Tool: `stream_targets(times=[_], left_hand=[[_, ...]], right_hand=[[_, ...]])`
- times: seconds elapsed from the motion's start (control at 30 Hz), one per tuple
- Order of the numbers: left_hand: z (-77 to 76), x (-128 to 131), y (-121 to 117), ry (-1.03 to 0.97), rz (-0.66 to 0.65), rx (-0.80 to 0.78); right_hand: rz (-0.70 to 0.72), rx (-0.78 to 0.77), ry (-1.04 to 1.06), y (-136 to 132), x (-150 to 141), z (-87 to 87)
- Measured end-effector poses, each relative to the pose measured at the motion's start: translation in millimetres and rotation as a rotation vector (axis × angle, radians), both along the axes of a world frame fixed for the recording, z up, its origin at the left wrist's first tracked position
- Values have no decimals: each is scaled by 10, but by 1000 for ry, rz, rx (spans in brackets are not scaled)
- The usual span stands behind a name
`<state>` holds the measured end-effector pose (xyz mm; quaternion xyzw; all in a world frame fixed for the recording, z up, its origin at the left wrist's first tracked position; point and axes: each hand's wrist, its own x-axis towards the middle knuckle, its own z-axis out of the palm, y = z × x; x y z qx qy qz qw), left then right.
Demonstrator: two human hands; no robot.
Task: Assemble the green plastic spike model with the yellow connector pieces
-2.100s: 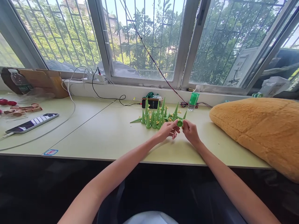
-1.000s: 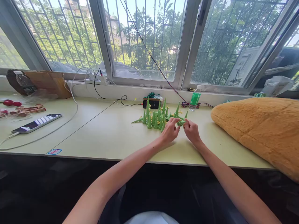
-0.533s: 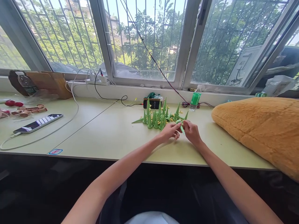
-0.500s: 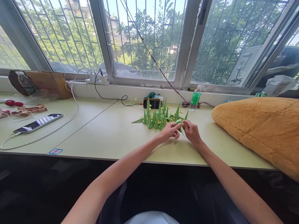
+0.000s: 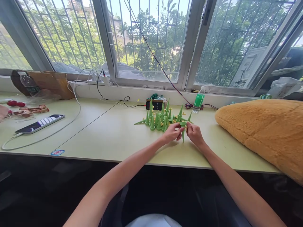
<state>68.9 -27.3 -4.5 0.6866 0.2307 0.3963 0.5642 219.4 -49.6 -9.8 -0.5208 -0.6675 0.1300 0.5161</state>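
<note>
Between my two hands is a green plastic spike, a cone with a wider collar at its top and its point hanging down. My left hand pinches the collar from the left. On the other side, my right hand grips the spike near a small yellow piece at the collar. Just beyond my hands stands a cluster of similar green spikes, most upright on their collars and a few lying on their sides. Small yellow parts show among them.
Behind the cluster a black phone leans on a small box. A green-labelled bottle stands by the sill. A brown plush cushion covers the right side. Leftward lie a cabled phone and a cardboard box. Part of another person's hand shows.
The spike in my hands has turned from slanting to pointing nearly straight down, its collar now level. Another person's hand shows more at the far left edge.
</note>
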Motion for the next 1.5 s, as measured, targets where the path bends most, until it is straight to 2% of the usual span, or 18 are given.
stream_targets(times=[0.47,0.6,0.73,0.87,1.0,1.07,1.23,1.4,1.5], left_hand=[[-41,17,19,-11,31,38],[-34,17,-25,31,94,20],[-23,5,-102,119,221,11],[-5,14,-177,294,322,125],[-23,32,-226,461,358,247],[-47,31,-241,511,365,344],[-76,22,-283,654,407,530],[-45,35,-346,847,448,687],[-42,32,-380,874,421,837]], right_hand=[[21,-39,31,35,13,-25],[10,-79,6,30,10,-22],[-21,-74,-128,32,19,-36],[-129,8,-228,49,83,-28],[-252,36,-288,105,167,36],[-206,-7,-338,159,178,76],[42,-203,-440,351,97,162],[146,-280,-510,532,17,216],[191,-315,-568,569,10,248]])
